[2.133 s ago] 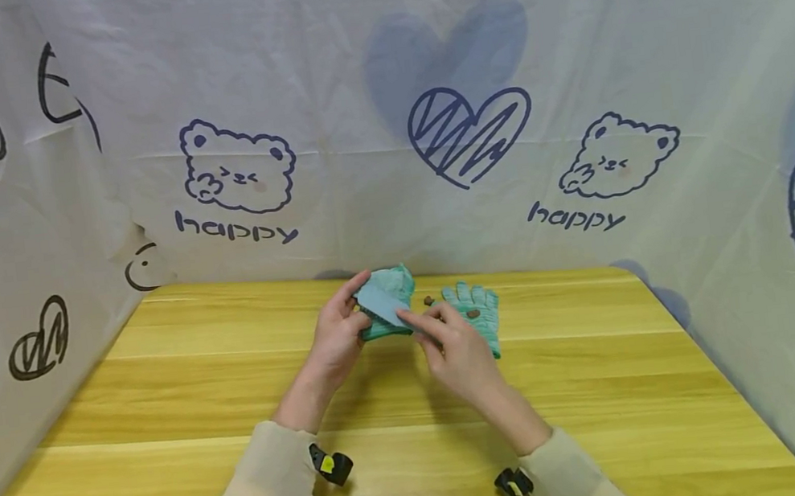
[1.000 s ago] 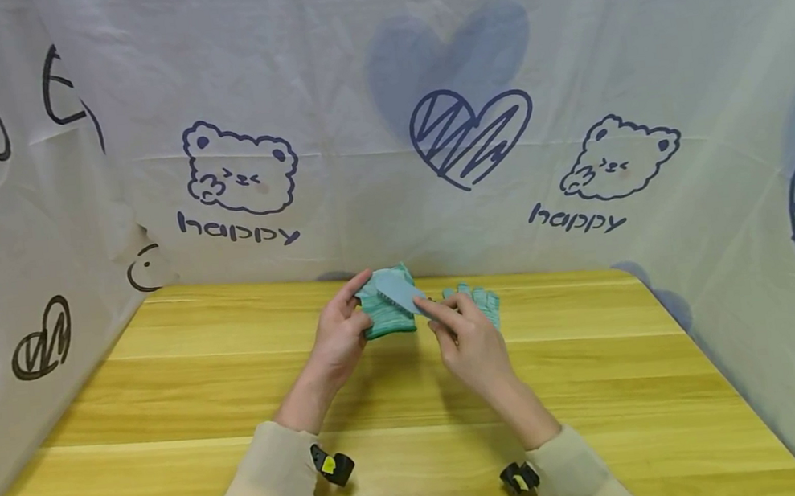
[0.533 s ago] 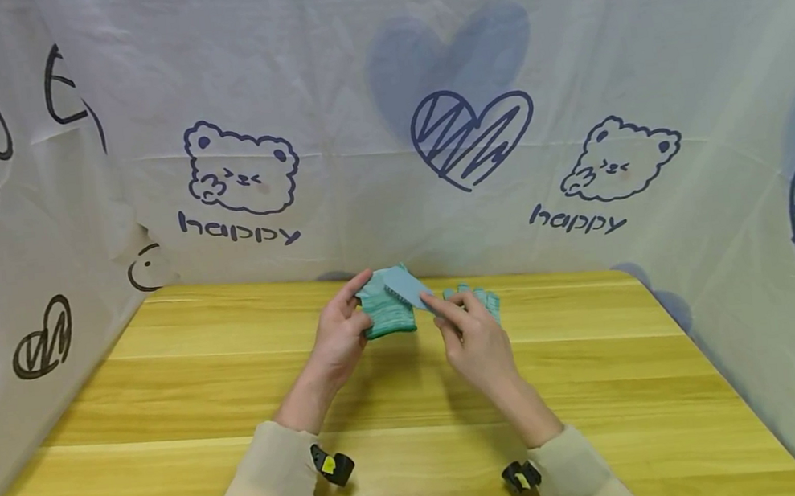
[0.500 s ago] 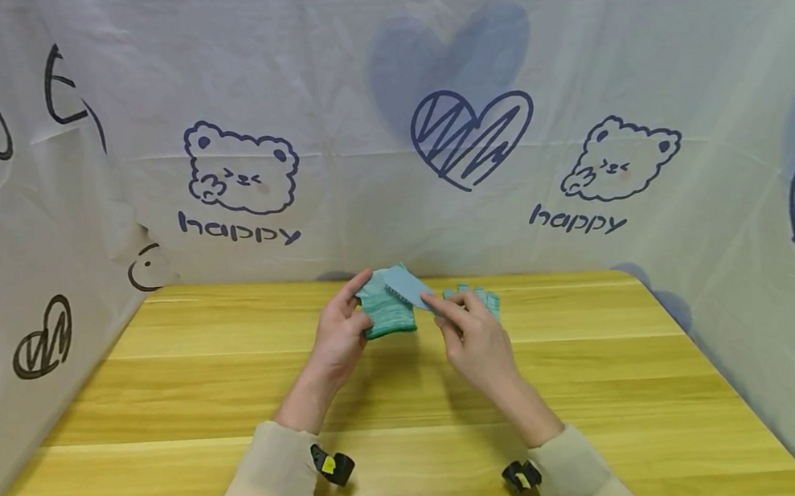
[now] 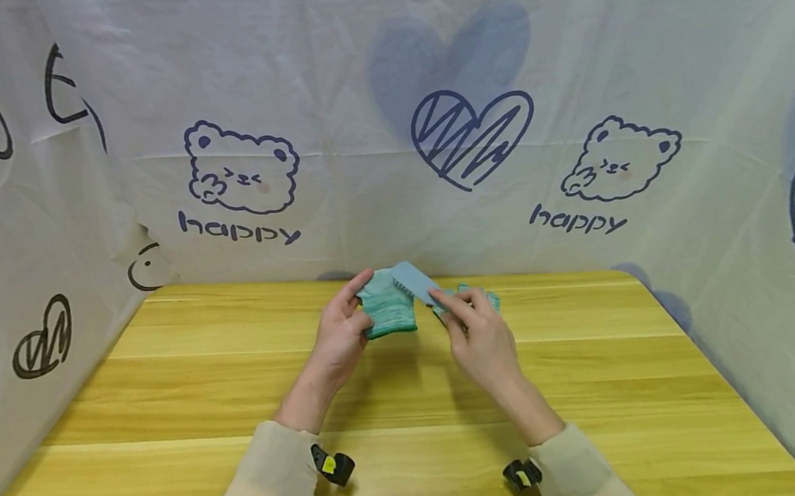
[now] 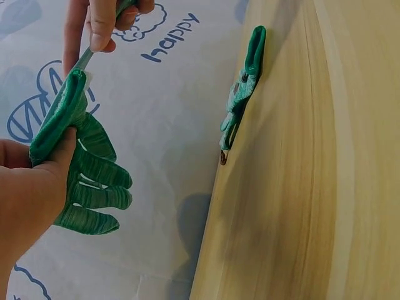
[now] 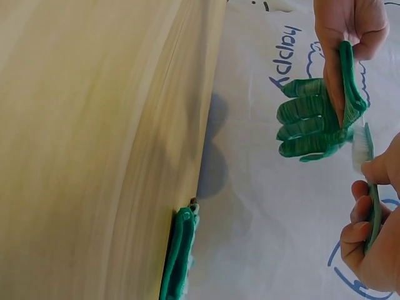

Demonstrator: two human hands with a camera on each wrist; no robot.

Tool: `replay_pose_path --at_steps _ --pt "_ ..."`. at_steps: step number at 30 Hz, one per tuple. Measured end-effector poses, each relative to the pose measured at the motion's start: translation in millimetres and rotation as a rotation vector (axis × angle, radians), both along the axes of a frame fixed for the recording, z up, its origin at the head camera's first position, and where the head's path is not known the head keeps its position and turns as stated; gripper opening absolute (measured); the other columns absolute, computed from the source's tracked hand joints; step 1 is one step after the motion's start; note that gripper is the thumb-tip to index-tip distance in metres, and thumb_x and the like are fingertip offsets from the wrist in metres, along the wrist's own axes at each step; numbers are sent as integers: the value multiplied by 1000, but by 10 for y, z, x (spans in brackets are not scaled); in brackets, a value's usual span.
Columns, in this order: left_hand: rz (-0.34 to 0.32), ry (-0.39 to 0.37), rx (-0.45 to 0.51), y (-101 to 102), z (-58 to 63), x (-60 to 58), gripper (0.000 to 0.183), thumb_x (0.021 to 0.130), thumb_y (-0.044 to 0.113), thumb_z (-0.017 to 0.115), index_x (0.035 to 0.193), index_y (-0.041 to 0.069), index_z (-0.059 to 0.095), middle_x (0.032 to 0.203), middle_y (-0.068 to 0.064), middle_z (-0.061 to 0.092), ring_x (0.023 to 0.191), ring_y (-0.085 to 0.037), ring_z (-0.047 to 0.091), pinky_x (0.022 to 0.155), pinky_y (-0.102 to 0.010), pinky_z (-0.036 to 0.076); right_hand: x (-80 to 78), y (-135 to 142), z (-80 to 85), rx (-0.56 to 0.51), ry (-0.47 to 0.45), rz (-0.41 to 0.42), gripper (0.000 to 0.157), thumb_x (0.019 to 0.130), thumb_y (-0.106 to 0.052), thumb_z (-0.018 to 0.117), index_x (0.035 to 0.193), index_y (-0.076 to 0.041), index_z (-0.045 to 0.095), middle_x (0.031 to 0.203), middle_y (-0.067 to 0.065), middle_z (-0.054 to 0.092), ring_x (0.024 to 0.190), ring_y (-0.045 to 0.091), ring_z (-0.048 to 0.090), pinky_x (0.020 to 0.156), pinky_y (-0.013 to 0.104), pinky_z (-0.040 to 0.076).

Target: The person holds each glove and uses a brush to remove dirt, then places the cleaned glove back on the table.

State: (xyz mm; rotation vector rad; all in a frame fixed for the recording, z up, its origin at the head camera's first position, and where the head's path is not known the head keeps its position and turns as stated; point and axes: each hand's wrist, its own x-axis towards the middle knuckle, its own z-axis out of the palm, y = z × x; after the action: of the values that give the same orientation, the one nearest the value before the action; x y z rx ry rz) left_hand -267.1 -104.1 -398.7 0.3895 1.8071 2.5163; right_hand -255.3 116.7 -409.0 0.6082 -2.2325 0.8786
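Observation:
In the head view my left hand point(image 5: 337, 337) grips a green knit glove point(image 5: 389, 309) near its cuff, thumb on one side and fingers on the other. The glove's fingers hang down in both wrist views. My right hand point(image 5: 483, 340) holds a light blue brush point(image 5: 413, 280) by its handle, index finger stretched along its back. White bristles point(image 7: 360, 147) face the glove beside its cuff in the right wrist view; whether they touch it I cannot tell. A second green glove point(image 5: 494, 301) lies on the table, mostly hidden behind my right hand.
The wooden table point(image 5: 363, 478) ends at a white printed cloth point(image 5: 363, 195) hanging behind it. A small brown lump point(image 6: 224, 157) sits by the second glove's fingertips. A black wrist camera point(image 5: 333, 465) is strapped on each sleeve.
My right hand has moved the brush rightward and slightly up across the held glove, now covering most of the second glove and its brown lumps. My left hand stays in place.

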Motion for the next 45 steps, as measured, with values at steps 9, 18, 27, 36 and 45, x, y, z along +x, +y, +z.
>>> replay_pose_path --at_steps 9,18,27,36,45 --pt "-8 -19 45 12 19 4 81 87 -20 36 164 4 28 165 -16 30 96 -14 45 62 -18 35 -40 53 -11 -33 -6 -49 39 96 1 68 133 -11 73 107 14 62 72 19 57 55 30 45" --pt "-16 -30 76 9 26 0 83 85 -21 33 164 2 25 162 -20 31 104 -16 47 73 -19 46 -82 140 27 -115 -61 -74 42 96 -1 67 137 -11 70 103 16 61 75 24 55 61 34 45" --pt "-47 -24 116 12 29 6 83 86 -21 33 165 2 21 167 -20 25 113 -19 44 79 -20 47 -56 90 57 -144 -85 -20 43 97 0 65 138 -11 68 105 19 62 81 27 57 68 37 48" --pt "-90 -5 142 31 13 14 82 88 -20 34 165 3 19 168 -19 21 118 -19 43 82 -21 47 21 -21 23 -118 -82 85 25 104 0 57 120 -11 72 109 16 57 83 22 47 69 36 44" --pt "-125 10 162 88 16 31 85 85 -21 33 166 1 14 168 -22 18 131 -27 39 87 -22 50 125 -138 54 -95 -62 130 18 104 -6 60 116 -10 73 106 13 50 77 22 45 65 32 42"
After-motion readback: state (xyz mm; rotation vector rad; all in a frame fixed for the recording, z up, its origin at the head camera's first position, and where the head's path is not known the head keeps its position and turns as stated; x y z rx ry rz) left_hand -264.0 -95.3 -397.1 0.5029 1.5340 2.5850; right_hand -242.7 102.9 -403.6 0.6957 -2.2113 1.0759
